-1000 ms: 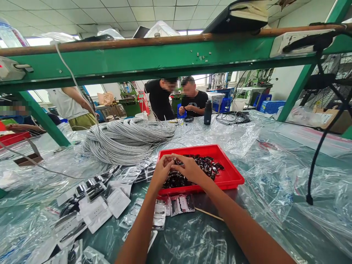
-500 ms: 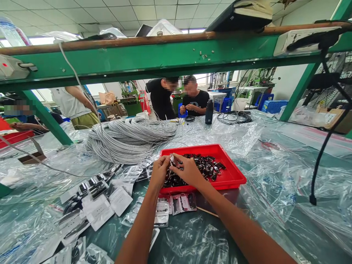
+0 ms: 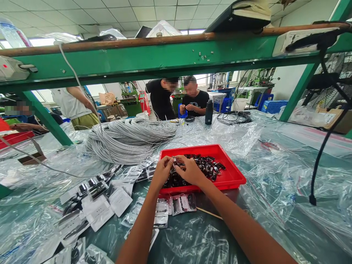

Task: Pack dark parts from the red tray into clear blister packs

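Over the left part of a red tray [image 3: 233, 172], my left hand [image 3: 162, 171] and my right hand [image 3: 189, 170] meet at the fingertips. Between them is a small piece [image 3: 175, 161], partly pale and partly dark, mostly covered by the fingers; I cannot make out its kind. Both hands are closed in a pinch on it. Many small shiny black pieces [image 3: 210, 167] with metallic parts lie heaped in the tray beneath. Just in front of the tray lie small clear packets [image 3: 183, 203] with dark items inside.
A big coil of grey cable [image 3: 129, 141] lies behind left. Packets with white cards [image 3: 97, 207] spread at the left. A dark bottle [image 3: 209, 113] stands at the back. A green shelf beam [image 3: 165, 55] crosses above; a black cable [image 3: 316, 165] hangs right. Two people work opposite.
My fingers have closed in lower around the small piece, and less of its pale part shows. The tray and packets stay put.
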A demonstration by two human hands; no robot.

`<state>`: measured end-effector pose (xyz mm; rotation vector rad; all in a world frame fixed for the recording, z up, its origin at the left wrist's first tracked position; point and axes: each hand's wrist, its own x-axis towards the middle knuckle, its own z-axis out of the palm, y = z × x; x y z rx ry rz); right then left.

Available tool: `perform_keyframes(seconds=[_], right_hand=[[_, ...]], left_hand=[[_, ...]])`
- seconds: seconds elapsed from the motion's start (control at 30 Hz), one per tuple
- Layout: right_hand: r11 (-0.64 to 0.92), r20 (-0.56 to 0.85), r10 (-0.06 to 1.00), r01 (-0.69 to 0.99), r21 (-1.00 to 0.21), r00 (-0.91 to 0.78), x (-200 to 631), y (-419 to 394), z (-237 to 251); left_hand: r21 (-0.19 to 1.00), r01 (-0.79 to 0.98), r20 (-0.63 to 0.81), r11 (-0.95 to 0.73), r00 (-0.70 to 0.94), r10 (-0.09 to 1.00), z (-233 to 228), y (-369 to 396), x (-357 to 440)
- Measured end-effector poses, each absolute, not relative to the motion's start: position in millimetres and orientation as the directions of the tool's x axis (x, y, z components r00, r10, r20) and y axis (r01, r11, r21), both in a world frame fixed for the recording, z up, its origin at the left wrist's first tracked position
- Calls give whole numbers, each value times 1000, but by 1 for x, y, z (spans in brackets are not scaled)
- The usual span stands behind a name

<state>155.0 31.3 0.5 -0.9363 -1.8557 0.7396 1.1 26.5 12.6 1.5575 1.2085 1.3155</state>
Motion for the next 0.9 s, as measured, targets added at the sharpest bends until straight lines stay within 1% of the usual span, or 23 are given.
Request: perform_keyframes(seconds=[0.13, 0.2, 0.27, 0.33, 0.4, 0.43, 0.5, 0.6, 0.73, 0.83, 0.9], right_hand=[[564, 469, 821, 331, -757, -327, 159, 35, -2], [609, 492, 788, 354, -710, -370, 160, 36, -3], [667, 529, 742, 380, -641, -412, 160, 35, -4], [732, 582, 680, 373, -570, -445, 157, 32, -4], [779, 629, 626, 345, -523, -461, 154, 29, -3], [789, 643, 615, 340, -512, -456, 152, 28, -3], [773, 658, 634, 365, -519, -407, 151, 28, -1], [717, 654, 686, 446, -535, -319, 152, 30, 0], [697, 636, 706, 461, -549, -310, 151, 28, 3], [654, 614, 750, 408, -636, -246, 150, 25, 7], [599, 576, 797, 362, -714, -181, 151, 25, 8]], left_hand=[[949, 163, 264, -271, 64, 962, 11, 27, 1], [967, 89, 234, -238, 58, 971, 9, 28, 2], [983, -24, 184, -183, 33, 982, 7, 30, 4], [985, -98, 143, -145, -26, 989, 5, 32, 6], [978, -120, 152, -169, -137, 979, 4, 33, 8], [973, -129, 164, -190, -187, 969, 4, 34, 8], [962, -166, 176, -215, -221, 959, 4, 35, 8], [954, -231, 158, -193, -160, 974, 4, 35, 9], [941, -261, 171, -215, -180, 969, 5, 34, 11], [936, -264, 191, -232, -173, 966, 6, 33, 11], [947, -222, 209, -233, -124, 970, 6, 31, 10]])
